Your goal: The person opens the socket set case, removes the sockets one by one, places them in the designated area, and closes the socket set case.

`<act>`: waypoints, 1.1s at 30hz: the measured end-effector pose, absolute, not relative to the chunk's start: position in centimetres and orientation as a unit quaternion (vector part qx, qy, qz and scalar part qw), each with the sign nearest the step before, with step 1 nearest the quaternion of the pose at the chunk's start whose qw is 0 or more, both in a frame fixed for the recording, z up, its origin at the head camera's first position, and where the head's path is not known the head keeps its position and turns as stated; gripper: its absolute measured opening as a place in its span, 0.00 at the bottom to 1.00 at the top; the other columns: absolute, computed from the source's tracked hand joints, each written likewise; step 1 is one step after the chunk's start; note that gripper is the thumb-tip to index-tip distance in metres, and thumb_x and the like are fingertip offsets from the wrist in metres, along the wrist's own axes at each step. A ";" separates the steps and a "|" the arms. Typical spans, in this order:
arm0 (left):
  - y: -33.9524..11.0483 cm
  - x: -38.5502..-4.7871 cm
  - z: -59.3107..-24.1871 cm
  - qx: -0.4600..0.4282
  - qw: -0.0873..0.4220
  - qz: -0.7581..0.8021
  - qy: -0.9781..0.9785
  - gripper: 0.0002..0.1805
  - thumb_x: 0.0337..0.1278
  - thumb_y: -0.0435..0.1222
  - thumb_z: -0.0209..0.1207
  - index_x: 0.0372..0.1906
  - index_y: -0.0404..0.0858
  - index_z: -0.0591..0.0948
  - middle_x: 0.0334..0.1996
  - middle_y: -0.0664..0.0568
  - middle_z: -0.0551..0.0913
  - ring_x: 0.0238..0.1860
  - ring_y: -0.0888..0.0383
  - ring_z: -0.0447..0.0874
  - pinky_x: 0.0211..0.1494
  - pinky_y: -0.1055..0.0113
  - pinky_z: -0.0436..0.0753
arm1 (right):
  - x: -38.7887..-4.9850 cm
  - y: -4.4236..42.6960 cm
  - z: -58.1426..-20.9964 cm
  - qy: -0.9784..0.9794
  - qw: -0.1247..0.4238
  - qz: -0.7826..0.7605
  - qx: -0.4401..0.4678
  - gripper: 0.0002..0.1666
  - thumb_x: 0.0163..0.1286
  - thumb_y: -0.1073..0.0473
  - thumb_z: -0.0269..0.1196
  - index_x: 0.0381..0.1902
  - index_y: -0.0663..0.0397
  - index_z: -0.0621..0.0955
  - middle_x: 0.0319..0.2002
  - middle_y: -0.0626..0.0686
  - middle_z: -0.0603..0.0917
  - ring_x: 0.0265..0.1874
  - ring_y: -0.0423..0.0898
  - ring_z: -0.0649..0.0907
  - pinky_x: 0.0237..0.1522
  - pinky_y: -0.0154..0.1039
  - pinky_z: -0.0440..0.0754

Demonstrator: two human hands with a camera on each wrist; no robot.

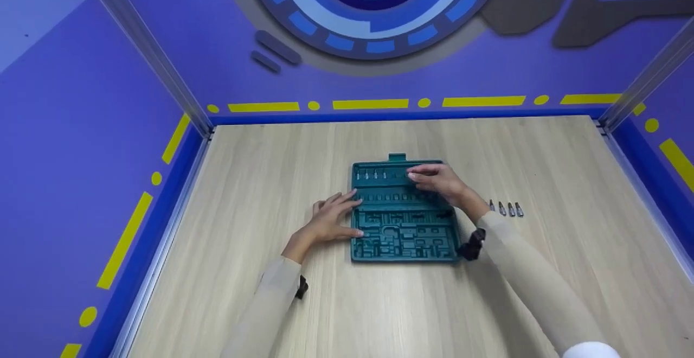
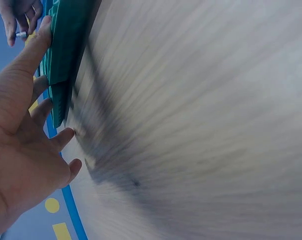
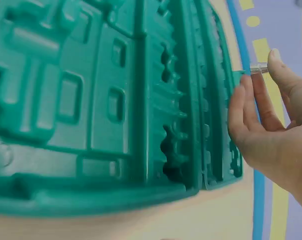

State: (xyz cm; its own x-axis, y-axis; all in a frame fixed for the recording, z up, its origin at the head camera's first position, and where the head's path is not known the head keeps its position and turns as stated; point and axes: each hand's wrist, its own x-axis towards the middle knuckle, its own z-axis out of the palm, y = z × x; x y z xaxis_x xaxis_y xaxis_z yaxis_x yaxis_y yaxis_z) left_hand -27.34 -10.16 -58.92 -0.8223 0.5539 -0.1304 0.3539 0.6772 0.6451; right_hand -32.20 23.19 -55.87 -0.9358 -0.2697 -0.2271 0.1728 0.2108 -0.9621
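Observation:
A green plastic tool case (image 1: pixel 379 210) lies unfolded on the table, full of moulded recesses. Several small silver socket bits (image 1: pixel 376 175) sit in the left part of its top row. My right hand (image 1: pixel 442 181) is over the right part of that row, pinching another small silver socket bit (image 3: pixel 259 68) between thumb and fingers. At the case's left edge rests my left hand (image 1: pixel 328 221), fingers spread and relaxed, thumb on the rim. The left wrist view shows the thumb (image 2: pixel 38 45) against the green side wall.
Several more socket bits (image 1: pixel 511 209) stand in a short row on the wooden table (image 1: pixel 260 184), right of the case and beside my right forearm. Blue-purple panels with yellow marks (image 1: pixel 370 103) border the table at the back and both sides.

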 end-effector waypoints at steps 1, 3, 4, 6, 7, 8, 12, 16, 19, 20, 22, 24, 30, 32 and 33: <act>-10.2 -27.3 -58.9 0.251 0.160 0.311 0.902 0.45 0.56 0.55 0.71 0.77 0.49 0.67 0.83 0.54 0.52 0.83 0.40 0.46 0.76 0.33 0.45 | -32.0 23.5 -55.7 0.748 0.186 -0.636 -0.030 0.28 0.75 0.55 0.64 0.65 0.67 0.78 0.65 0.62 0.80 0.60 0.45 0.84 0.58 0.36 0.83; -10.2 -27.4 -58.9 0.249 0.160 0.310 0.904 0.45 0.56 0.55 0.71 0.77 0.50 0.67 0.83 0.54 0.52 0.83 0.40 0.46 0.76 0.33 0.44 | -31.5 24.2 -55.4 0.733 0.200 -0.649 -0.023 0.29 0.75 0.56 0.64 0.66 0.69 0.76 0.66 0.64 0.78 0.64 0.50 0.82 0.59 0.38 0.82; -10.2 -27.4 -58.9 0.250 0.159 0.311 0.903 0.45 0.56 0.55 0.71 0.77 0.50 0.67 0.83 0.53 0.53 0.83 0.40 0.46 0.77 0.33 0.44 | -31.3 24.5 -55.2 0.730 0.205 -0.651 -0.021 0.29 0.75 0.55 0.64 0.66 0.69 0.76 0.66 0.64 0.78 0.64 0.52 0.81 0.60 0.39 0.82; -10.2 -27.4 -58.9 0.249 0.158 0.312 0.903 0.45 0.56 0.54 0.71 0.77 0.50 0.67 0.83 0.53 0.53 0.83 0.39 0.45 0.77 0.33 0.44 | -30.8 25.1 -54.9 0.733 0.207 -0.648 -0.022 0.30 0.75 0.55 0.64 0.67 0.70 0.75 0.65 0.62 0.79 0.63 0.51 0.82 0.60 0.40 0.82; -10.2 -27.4 -58.9 0.249 0.158 0.313 0.903 0.45 0.56 0.54 0.71 0.77 0.49 0.67 0.83 0.53 0.53 0.83 0.39 0.45 0.77 0.33 0.44 | -30.6 25.4 -54.7 0.734 0.207 -0.646 -0.022 0.30 0.75 0.55 0.64 0.67 0.70 0.75 0.63 0.61 0.80 0.61 0.50 0.83 0.60 0.40 0.82; -10.2 -27.3 -58.8 0.249 0.159 0.314 0.902 0.45 0.56 0.54 0.72 0.77 0.49 0.68 0.83 0.53 0.53 0.83 0.39 0.45 0.77 0.33 0.43 | -30.4 25.8 -54.6 0.738 0.209 -0.642 -0.025 0.30 0.75 0.56 0.64 0.67 0.70 0.75 0.62 0.60 0.81 0.60 0.49 0.84 0.60 0.40 0.82; -10.2 -27.2 -58.7 0.247 0.161 0.317 0.901 0.45 0.55 0.53 0.72 0.77 0.48 0.68 0.83 0.52 0.53 0.83 0.39 0.45 0.76 0.33 0.43 | -29.5 27.0 -54.2 0.749 0.214 -0.626 -0.038 0.31 0.76 0.55 0.63 0.67 0.71 0.74 0.58 0.55 0.84 0.54 0.43 0.86 0.56 0.35 0.83; -10.1 -27.1 -58.7 0.245 0.160 0.315 0.903 0.45 0.56 0.53 0.72 0.77 0.48 0.68 0.83 0.52 0.53 0.83 0.39 0.45 0.76 0.33 0.44 | -28.8 28.2 -54.1 0.756 0.217 -0.616 -0.040 0.29 0.75 0.56 0.63 0.67 0.70 0.75 0.54 0.53 0.86 0.48 0.39 0.86 0.52 0.33 0.85; -10.0 -27.2 -58.7 0.243 0.161 0.307 0.906 0.45 0.55 0.53 0.72 0.77 0.48 0.68 0.83 0.53 0.53 0.83 0.39 0.45 0.77 0.34 0.44 | -28.4 29.0 -54.1 0.757 0.219 -0.615 -0.035 0.29 0.75 0.57 0.64 0.67 0.69 0.75 0.53 0.51 0.86 0.48 0.38 0.87 0.53 0.35 0.85; -9.9 -27.2 -58.7 0.243 0.161 0.305 0.907 0.45 0.55 0.53 0.72 0.77 0.48 0.68 0.83 0.53 0.53 0.83 0.40 0.45 0.77 0.34 0.44 | -28.2 29.3 -54.1 0.757 0.220 -0.614 -0.035 0.30 0.75 0.57 0.64 0.68 0.69 0.74 0.53 0.51 0.86 0.48 0.38 0.87 0.54 0.36 0.85; -9.9 -27.2 -58.7 0.243 0.162 0.302 0.907 0.46 0.55 0.53 0.72 0.77 0.48 0.68 0.83 0.53 0.53 0.83 0.39 0.45 0.77 0.34 0.44 | -27.9 29.9 -54.2 0.755 0.221 -0.617 -0.033 0.31 0.75 0.58 0.64 0.68 0.70 0.73 0.53 0.50 0.87 0.48 0.38 0.87 0.56 0.39 0.84; -9.8 -27.2 -58.7 0.246 0.162 0.302 0.907 0.46 0.55 0.53 0.72 0.77 0.48 0.68 0.83 0.53 0.53 0.83 0.39 0.45 0.77 0.34 0.44 | -27.7 30.4 -54.2 0.751 0.221 -0.622 -0.032 0.31 0.75 0.59 0.64 0.69 0.70 0.72 0.54 0.50 0.87 0.49 0.39 0.88 0.58 0.42 0.83; -9.9 -27.2 -58.6 0.247 0.159 0.300 0.907 0.45 0.55 0.54 0.72 0.77 0.48 0.68 0.83 0.53 0.53 0.83 0.39 0.46 0.76 0.34 0.46 | -26.9 31.7 -54.2 0.743 0.226 -0.629 -0.030 0.28 0.76 0.61 0.62 0.67 0.70 0.72 0.48 0.48 0.88 0.47 0.41 0.89 0.54 0.41 0.86; -9.9 -27.2 -58.6 0.248 0.157 0.297 0.908 0.45 0.55 0.54 0.72 0.77 0.48 0.68 0.83 0.52 0.54 0.82 0.38 0.47 0.76 0.34 0.46 | -26.6 32.1 -54.2 0.749 0.226 -0.622 -0.026 0.27 0.77 0.61 0.61 0.67 0.68 0.72 0.47 0.47 0.88 0.44 0.40 0.88 0.51 0.39 0.86; -9.9 -27.2 -58.6 0.249 0.156 0.296 0.909 0.45 0.55 0.54 0.72 0.77 0.48 0.68 0.83 0.52 0.54 0.82 0.38 0.47 0.76 0.34 0.46 | -26.5 32.4 -54.2 0.754 0.226 -0.617 -0.023 0.26 0.77 0.60 0.61 0.67 0.66 0.73 0.47 0.46 0.88 0.43 0.40 0.88 0.49 0.39 0.86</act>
State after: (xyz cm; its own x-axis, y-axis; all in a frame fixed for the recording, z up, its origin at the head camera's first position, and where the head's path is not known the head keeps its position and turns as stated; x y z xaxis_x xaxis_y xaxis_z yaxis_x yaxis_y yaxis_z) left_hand -27.23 -9.86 -58.61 -0.8274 0.5451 -0.1354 0.3610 0.7008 0.6153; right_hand -26.51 32.38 -54.16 -0.8970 -0.3135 -0.3114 0.2434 0.2376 -0.9404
